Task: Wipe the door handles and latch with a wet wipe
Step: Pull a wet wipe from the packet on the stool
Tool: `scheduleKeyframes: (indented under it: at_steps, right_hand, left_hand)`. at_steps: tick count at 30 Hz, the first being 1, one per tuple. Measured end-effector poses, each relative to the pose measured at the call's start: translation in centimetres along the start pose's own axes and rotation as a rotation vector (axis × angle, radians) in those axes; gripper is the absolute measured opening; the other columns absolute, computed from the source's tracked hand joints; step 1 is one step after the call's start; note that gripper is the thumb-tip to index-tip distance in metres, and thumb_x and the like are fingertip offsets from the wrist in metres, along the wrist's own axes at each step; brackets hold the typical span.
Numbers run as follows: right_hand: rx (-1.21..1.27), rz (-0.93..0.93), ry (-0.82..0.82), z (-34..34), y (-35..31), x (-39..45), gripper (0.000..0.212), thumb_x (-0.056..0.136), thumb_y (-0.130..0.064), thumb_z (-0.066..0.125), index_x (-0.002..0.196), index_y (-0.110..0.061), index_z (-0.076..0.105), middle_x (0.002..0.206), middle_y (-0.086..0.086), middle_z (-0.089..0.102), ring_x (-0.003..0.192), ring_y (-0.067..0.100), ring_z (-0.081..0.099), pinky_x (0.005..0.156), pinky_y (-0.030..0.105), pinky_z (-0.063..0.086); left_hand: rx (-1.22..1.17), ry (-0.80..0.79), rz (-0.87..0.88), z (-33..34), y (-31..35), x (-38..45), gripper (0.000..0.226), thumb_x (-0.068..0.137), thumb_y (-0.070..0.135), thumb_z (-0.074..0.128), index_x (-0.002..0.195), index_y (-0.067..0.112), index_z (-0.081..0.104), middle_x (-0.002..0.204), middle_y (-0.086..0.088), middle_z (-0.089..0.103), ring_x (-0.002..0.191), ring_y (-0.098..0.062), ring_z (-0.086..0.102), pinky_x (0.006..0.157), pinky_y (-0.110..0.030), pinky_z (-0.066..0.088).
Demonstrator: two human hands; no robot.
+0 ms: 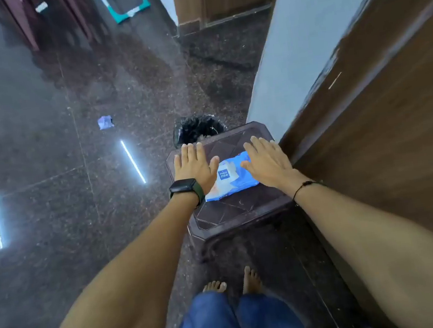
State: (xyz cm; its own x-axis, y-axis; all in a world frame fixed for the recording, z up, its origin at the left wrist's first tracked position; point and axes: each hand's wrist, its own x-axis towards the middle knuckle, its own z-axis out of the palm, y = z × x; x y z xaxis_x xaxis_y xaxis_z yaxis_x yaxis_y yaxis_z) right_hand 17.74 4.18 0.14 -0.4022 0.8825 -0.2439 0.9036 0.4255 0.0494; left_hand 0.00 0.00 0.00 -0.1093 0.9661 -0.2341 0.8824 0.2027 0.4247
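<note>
A blue pack of wipes (pixel 232 179) lies on a dark stool (pixel 232 211). The left hand (pixel 195 166) and right hand (pixel 266 161) lie flat beside it, fingers straight and gripping nothing. The right fingers overlap its far corner.

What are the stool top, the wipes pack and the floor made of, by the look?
Stool: probably moulded plastic, dark brown, semi-gloss; embossed geometric lines and chamfered corners.
Wipes pack: soft plastic film, blue and white, creased with a slight sheen.
Floor: polished speckled stone, likely granite; it mirrors the tube lights and shows slab joints.
</note>
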Motion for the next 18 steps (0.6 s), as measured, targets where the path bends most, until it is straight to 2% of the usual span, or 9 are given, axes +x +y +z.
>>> scheduleKeyframes:
  at_steps: [3, 5, 8, 11, 14, 18]
  right_hand:
    - [-0.007, -0.043, -0.03, 1.8, 0.1, 1.2, 0.045, 0.097, -0.031, 0.039, 0.136, -0.009, 0.036, 0.141, 0.015, 0.04, 0.128, 0.031, 0.038, 0.106, 0.043, 0.03]
    - [0.017, -0.07, -0.086, 3.0, -0.1, 2.0, 0.04, 0.093, -0.015, 0.042, 0.132, -0.008, 0.04, 0.131, 0.015, 0.049, 0.119, 0.033, 0.045, 0.097, 0.042, 0.037]
    - [0.26, -0.027, -0.166, 4.7, -0.4, 3.2, 0.041, 0.088, 0.001, 0.042, 0.129, -0.004, 0.045, 0.126, 0.019, 0.053, 0.116, 0.038, 0.047, 0.091, 0.045, 0.042]
    - [0.517, 0.131, -0.155, 6.0, -1.2, 5.1, 0.038, 0.088, 0.0, 0.045, 0.124, -0.009, 0.052, 0.119, 0.022, 0.06, 0.109, 0.039, 0.053, 0.085, 0.04, 0.043]
    - [0.618, 0.275, -0.148, 6.9, -2.3, 6.4, 0.035, 0.087, -0.006, 0.048, 0.122, -0.008, 0.054, 0.112, 0.021, 0.064, 0.105, 0.039, 0.056, 0.084, 0.04, 0.046]
    - [0.613, 0.31, -0.079, 7.5, -3.1, 7.3, 0.022, 0.087, -0.004, 0.041, 0.094, -0.003, 0.062, 0.1, 0.02, 0.066, 0.095, 0.038, 0.058, 0.071, 0.038, 0.046]
  left_hand:
    - [0.01, 0.005, -0.036, 2.2, -0.1, 0.3, 0.059, 0.092, 0.042, 0.027, 0.138, 0.007, 0.014, 0.151, -0.017, 0.015, 0.141, -0.03, 0.005, 0.114, -0.049, 0.007]
    - [0.019, -0.013, -0.038, 3.9, -0.3, 0.4, 0.058, 0.092, 0.039, 0.029, 0.138, 0.007, 0.015, 0.15, -0.018, 0.017, 0.14, -0.031, 0.006, 0.114, -0.05, 0.009]
    - [0.065, -0.088, -0.034, 6.0, -0.9, 0.9, 0.056, 0.091, 0.029, 0.035, 0.138, 0.007, 0.013, 0.15, -0.019, 0.017, 0.14, -0.032, 0.008, 0.113, -0.051, 0.011]
    - [0.083, -0.182, 0.0, 7.9, -1.4, 1.4, 0.061, 0.086, 0.019, 0.043, 0.138, 0.008, 0.012, 0.149, -0.019, 0.018, 0.138, -0.033, 0.014, 0.111, -0.052, 0.016]
    - [0.081, -0.24, 0.015, 9.2, -1.6, 1.5, 0.064, 0.084, 0.019, 0.047, 0.136, 0.007, 0.012, 0.148, -0.019, 0.019, 0.135, -0.034, 0.018, 0.109, -0.052, 0.021]
    - [0.09, -0.203, 0.047, 10.3, -2.1, 1.6, 0.062, 0.082, 0.017, 0.048, 0.135, 0.008, 0.016, 0.147, -0.019, 0.019, 0.133, -0.035, 0.021, 0.106, -0.051, 0.025]
